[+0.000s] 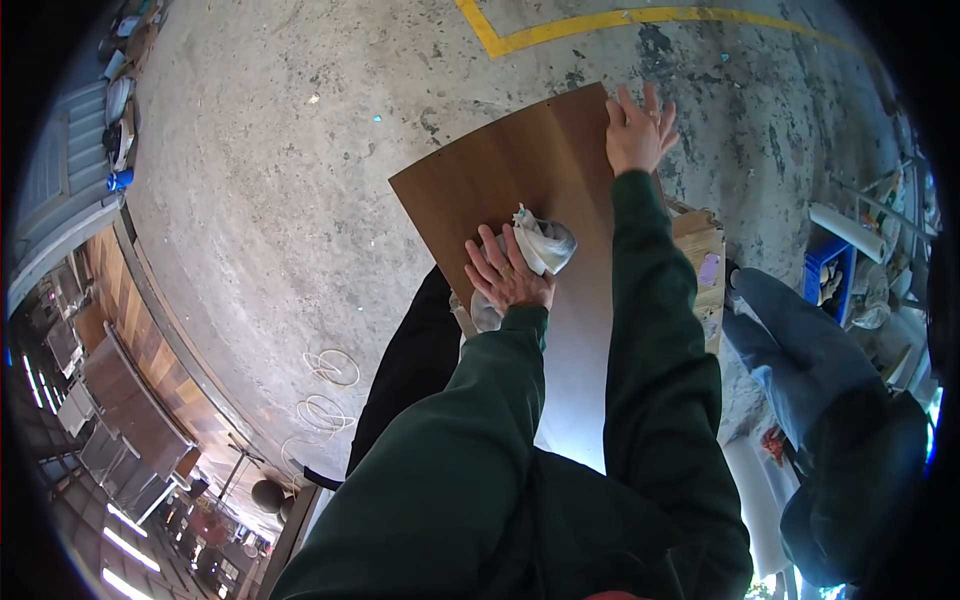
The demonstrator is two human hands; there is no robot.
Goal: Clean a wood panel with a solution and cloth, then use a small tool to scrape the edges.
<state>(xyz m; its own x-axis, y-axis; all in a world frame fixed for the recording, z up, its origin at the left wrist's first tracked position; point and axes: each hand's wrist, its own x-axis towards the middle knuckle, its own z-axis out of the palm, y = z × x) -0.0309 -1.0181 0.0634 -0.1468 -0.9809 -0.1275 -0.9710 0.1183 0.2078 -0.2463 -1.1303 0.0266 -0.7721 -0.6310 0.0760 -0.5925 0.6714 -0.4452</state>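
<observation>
A brown wood-grain board (510,175) lies in front of me over the concrete floor, its near part shining pale. My left hand (508,272) presses flat on a crumpled white cloth (545,245) in the middle of the board. My right hand (638,128) rests with fingers spread on the board's far right corner. Both arms are in dark green sleeves.
A person in blue trousers (800,340) and dark top crouches at the right. A cardboard box (705,260) sits beside the board. A blue crate (825,265) and a white roll (845,228) stand far right. Yellow floor line (600,20) runs ahead; white cord coils (325,385) lie left.
</observation>
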